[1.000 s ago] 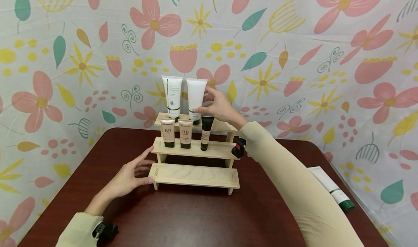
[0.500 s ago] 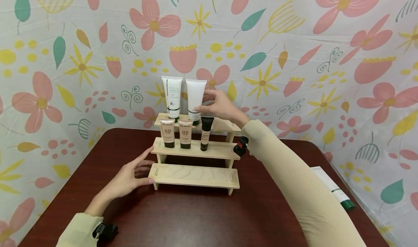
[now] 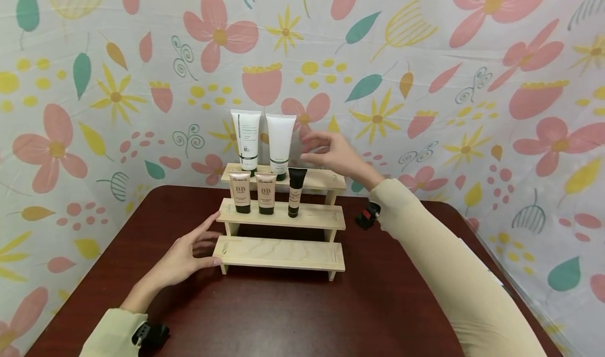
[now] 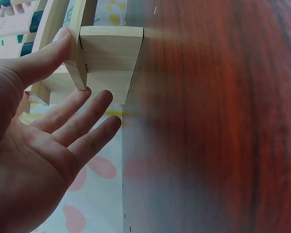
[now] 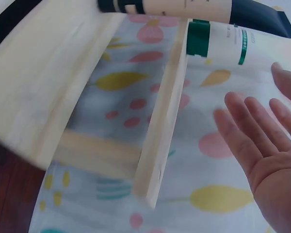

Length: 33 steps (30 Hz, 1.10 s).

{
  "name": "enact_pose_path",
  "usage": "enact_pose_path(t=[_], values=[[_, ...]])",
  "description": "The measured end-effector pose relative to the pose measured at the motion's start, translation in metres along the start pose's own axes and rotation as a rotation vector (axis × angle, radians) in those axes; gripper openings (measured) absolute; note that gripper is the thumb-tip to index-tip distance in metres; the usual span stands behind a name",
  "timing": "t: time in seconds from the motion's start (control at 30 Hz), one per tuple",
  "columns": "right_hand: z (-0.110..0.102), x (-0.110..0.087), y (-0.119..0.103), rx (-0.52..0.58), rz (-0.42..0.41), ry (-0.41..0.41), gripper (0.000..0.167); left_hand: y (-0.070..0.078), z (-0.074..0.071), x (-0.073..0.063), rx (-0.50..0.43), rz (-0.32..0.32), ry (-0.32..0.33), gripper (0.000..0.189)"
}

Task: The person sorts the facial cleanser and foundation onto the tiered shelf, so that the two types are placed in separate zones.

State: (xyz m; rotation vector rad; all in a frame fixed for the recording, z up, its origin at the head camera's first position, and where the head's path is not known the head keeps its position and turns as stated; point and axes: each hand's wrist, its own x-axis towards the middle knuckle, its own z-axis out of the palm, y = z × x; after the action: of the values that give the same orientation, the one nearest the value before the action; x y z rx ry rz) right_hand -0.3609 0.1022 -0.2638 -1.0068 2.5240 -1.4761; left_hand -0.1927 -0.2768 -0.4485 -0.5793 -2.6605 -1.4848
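A three-tier wooden display stand [image 3: 302, 254] faces me on the table. My left hand [image 3: 181, 262] is at its left side, the thumb touching the bottom tier's end and a fingertip at the middle tier's edge; the other fingers lie loosely beside the stand [image 4: 111, 53]. On the top tier two white tubes, the left tube [image 3: 246, 139] and the right tube [image 3: 281, 142], stand on green caps. My right hand [image 3: 335, 155], holding nothing, is just right of the right tube with its fingers apart from it. In the right wrist view the open palm [image 5: 276, 170] faces that tube [image 5: 223, 43].
The middle tier holds two beige BB cream tubes [image 3: 241, 191] and a slimmer black-topped tube [image 3: 295, 191]. The dark red-brown table [image 3: 264, 315] reaches a flower-print cloth backdrop [image 3: 156, 105] behind. My right sleeve [image 3: 449, 257] nearly hides another white tube at the right edge.
My right hand has let go of the right white tube and moved a little to the right; the tube stays standing. My left hand has kept its place at the stand.
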Motion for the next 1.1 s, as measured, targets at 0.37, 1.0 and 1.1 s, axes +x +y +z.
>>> enact_pose_path(t=[0.37,1.0,1.1], values=[[-0.026,-0.102,0.015,-0.289,-0.069,0.051,0.031,0.0,0.001,0.002,0.015,0.008,-0.001,0.107],[-0.057,-0.272,0.086,-0.279,0.131,0.199,0.02,0.003,0.001,0.0,0.026,0.023,-0.012,0.108],[-0.064,-0.294,0.096,-0.329,0.17,0.241,0.02,0.003,0.001,0.0,0.025,0.021,-0.013,0.108]])
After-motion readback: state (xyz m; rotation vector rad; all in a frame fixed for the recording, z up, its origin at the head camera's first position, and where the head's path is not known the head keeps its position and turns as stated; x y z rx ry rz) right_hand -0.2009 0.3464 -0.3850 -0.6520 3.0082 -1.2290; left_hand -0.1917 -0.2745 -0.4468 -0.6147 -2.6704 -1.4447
